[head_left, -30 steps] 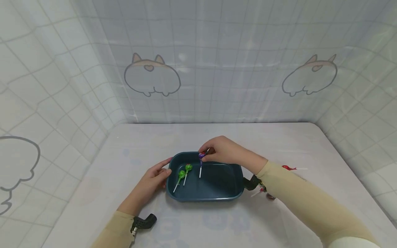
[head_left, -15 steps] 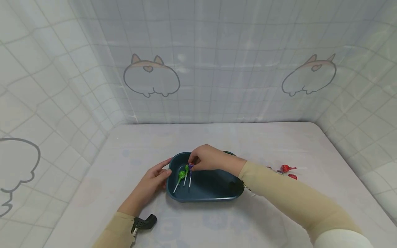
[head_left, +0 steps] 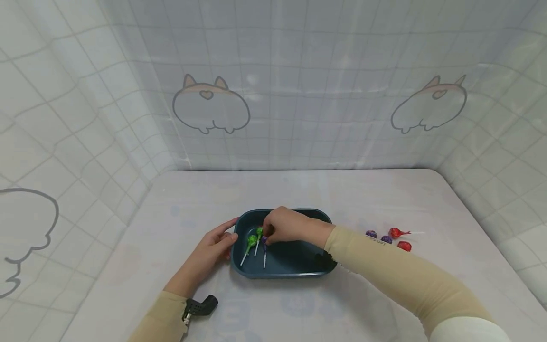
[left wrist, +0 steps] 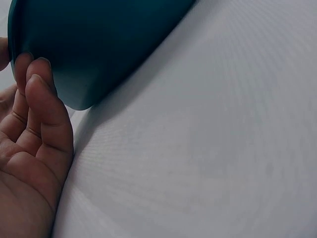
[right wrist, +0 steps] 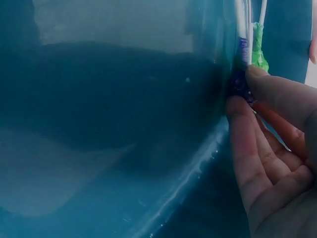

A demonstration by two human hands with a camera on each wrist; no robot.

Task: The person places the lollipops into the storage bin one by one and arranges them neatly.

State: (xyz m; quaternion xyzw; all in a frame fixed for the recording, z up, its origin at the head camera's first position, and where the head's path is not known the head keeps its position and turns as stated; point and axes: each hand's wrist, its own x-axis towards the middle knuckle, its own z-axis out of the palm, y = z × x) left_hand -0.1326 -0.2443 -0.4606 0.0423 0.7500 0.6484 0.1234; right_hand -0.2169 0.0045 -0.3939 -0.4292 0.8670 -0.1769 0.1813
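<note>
My right hand [head_left: 286, 225] pinches a purple-wrapped lollipop [right wrist: 239, 83] by its head between thumb and fingertip, low inside a dark teal tray [head_left: 295, 260]. The white stick of that lollipop points toward the near side of the tray. Just left of it lie two green lollipops [head_left: 251, 241], side by side, sticks also toward me. At the left end of the tray, my left hand [head_left: 212, 248] holds the rim, thumb on the edge and fingers along the outer wall. The left wrist view shows those fingers [left wrist: 44, 99] bent against the wall.
On the white tabletop [head_left: 273, 313] right of the tray are two red lollipops [head_left: 395, 232] and two purple lollipops [head_left: 386, 239], partly covered by my right sleeve [head_left: 393, 270]. A white grid-patterned curtain [head_left: 299, 118] rises behind and at both sides.
My right hand has carried the purple lollipop left and down into the tray, beside the green ones, then slightly toward me. My left hand stays at the rim.
</note>
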